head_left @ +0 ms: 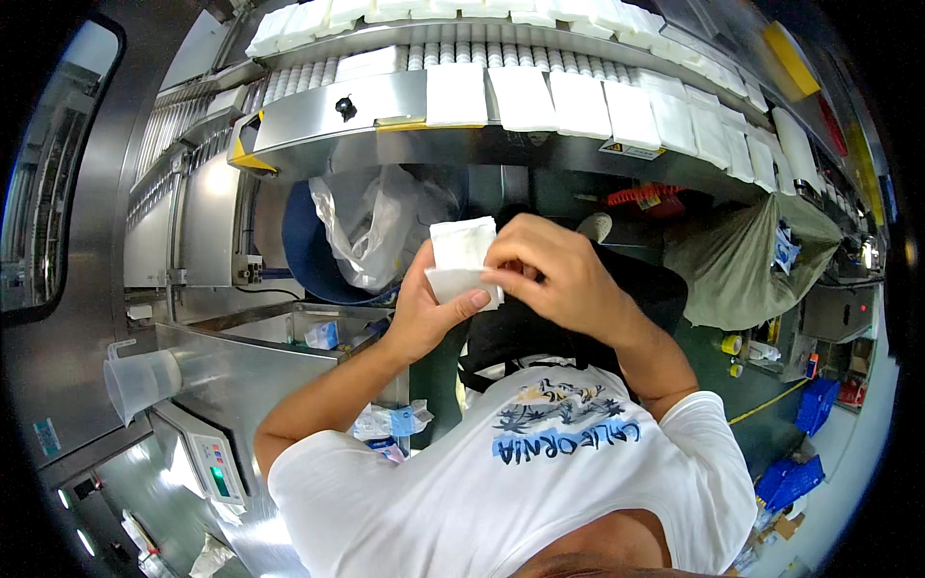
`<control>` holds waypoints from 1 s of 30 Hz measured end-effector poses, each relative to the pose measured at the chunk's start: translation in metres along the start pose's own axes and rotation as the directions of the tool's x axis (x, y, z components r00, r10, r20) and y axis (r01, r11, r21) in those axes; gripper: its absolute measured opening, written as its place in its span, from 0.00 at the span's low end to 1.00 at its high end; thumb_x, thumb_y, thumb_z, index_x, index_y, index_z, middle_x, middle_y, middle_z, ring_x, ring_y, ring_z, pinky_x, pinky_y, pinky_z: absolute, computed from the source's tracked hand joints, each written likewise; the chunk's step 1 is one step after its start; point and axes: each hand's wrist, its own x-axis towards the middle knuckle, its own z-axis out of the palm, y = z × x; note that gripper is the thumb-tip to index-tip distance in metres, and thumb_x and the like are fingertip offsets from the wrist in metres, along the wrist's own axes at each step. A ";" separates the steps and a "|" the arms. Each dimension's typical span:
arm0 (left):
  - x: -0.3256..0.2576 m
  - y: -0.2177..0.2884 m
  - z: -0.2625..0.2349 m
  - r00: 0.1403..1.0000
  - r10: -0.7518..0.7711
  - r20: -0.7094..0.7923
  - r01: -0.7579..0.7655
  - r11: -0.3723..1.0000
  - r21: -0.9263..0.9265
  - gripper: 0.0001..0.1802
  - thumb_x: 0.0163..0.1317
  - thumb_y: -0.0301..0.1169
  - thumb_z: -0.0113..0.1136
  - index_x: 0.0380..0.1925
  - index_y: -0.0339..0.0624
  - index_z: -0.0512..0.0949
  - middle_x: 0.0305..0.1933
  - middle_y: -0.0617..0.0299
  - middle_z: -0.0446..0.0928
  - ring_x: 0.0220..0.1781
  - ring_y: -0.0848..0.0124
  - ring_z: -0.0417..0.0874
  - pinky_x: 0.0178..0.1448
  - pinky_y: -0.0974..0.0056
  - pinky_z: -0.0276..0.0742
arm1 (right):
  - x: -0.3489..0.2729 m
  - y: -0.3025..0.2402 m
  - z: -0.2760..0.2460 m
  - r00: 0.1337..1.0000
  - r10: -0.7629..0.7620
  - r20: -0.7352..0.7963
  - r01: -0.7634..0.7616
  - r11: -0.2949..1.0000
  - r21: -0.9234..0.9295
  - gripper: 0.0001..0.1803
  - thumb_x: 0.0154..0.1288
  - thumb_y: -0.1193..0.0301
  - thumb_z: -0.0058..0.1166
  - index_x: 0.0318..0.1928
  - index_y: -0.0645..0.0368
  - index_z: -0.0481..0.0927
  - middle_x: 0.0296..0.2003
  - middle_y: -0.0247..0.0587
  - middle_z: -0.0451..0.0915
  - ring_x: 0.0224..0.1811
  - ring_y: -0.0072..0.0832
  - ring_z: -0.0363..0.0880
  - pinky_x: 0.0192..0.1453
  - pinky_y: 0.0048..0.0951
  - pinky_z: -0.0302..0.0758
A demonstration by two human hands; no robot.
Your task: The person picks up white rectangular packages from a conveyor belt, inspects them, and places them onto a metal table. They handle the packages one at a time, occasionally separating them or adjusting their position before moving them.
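In front of my chest I hold a small stack of folded white sheets [462,239]; they look like soft cloth or wipes. My left hand [416,313] grips the stack from its left side and below, with the thumb across the front. The fingers of my right hand [554,272] are bent in a pinch at the right edge of a top layer, which is partly lifted or folded over. Some right fingertips are hidden behind the hand. Beyond my hands, similar white folded stacks [578,104] line the near edge of a roller conveyor [299,85].
A blue bin [301,246] with a clear plastic bag [371,236] stands left of my hands. A steel table [252,349], a plastic pitcher [145,382] and a digital scale [210,460] are farther left. At right, a grey-green cloth [737,265] drapes something.
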 end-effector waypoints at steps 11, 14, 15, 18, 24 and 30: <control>0.002 0.008 0.008 0.999 -0.024 0.039 0.025 0.999 -0.025 0.34 0.71 0.28 0.69 0.71 0.39 0.62 0.66 0.54 0.77 0.67 0.65 0.81 0.69 0.59 0.79 | 0.002 0.013 0.006 0.958 0.269 -0.097 -0.264 0.963 0.057 0.12 0.67 0.71 0.70 0.42 0.63 0.81 0.32 0.42 0.83 0.31 0.29 0.85 0.36 0.30 0.80; 0.005 0.005 0.008 0.999 -0.021 0.037 0.023 0.998 -0.063 0.32 0.73 0.26 0.66 0.71 0.39 0.62 0.66 0.53 0.78 0.67 0.64 0.82 0.68 0.59 0.80 | 0.004 0.015 0.010 0.932 0.336 -0.132 -0.331 0.942 0.063 0.15 0.65 0.70 0.72 0.44 0.63 0.79 0.29 0.40 0.82 0.28 0.28 0.83 0.34 0.29 0.79; 0.004 0.007 0.011 0.998 -0.025 0.056 0.028 0.999 -0.047 0.29 0.74 0.25 0.63 0.71 0.39 0.62 0.66 0.52 0.78 0.67 0.65 0.82 0.68 0.59 0.81 | 0.000 0.016 0.008 0.923 0.357 -0.143 -0.352 0.934 0.057 0.16 0.65 0.70 0.72 0.45 0.62 0.78 0.28 0.39 0.82 0.27 0.27 0.82 0.33 0.28 0.79; 0.002 -0.008 0.004 1.000 -0.016 0.024 0.015 0.999 0.043 0.29 0.74 0.27 0.64 0.70 0.38 0.65 0.63 0.57 0.78 0.65 0.71 0.80 0.69 0.60 0.78 | 0.000 0.014 -0.001 0.916 0.392 -0.085 -0.393 0.919 0.006 0.23 0.63 0.69 0.74 0.51 0.62 0.76 0.34 0.40 0.82 0.34 0.27 0.82 0.39 0.30 0.80; -0.003 -0.003 0.007 0.988 0.038 0.149 -0.073 0.968 0.240 0.43 0.74 0.29 0.65 0.79 0.36 0.49 0.68 0.51 0.68 0.69 0.67 0.71 0.72 0.60 0.70 | 0.000 -0.005 -0.016 0.963 0.265 0.036 -0.263 0.963 -0.058 0.29 0.61 0.66 0.75 0.59 0.63 0.78 0.48 0.44 0.80 0.50 0.34 0.83 0.54 0.33 0.79; -0.007 -0.003 0.007 0.976 0.001 0.218 -0.067 0.952 0.298 0.44 0.73 0.29 0.65 0.80 0.35 0.49 0.70 0.49 0.66 0.70 0.65 0.70 0.73 0.59 0.69 | -0.005 0.003 -0.010 0.932 0.281 0.230 -0.293 0.956 0.018 0.17 0.65 0.69 0.71 0.49 0.65 0.84 0.39 0.41 0.82 0.37 0.29 0.82 0.43 0.30 0.78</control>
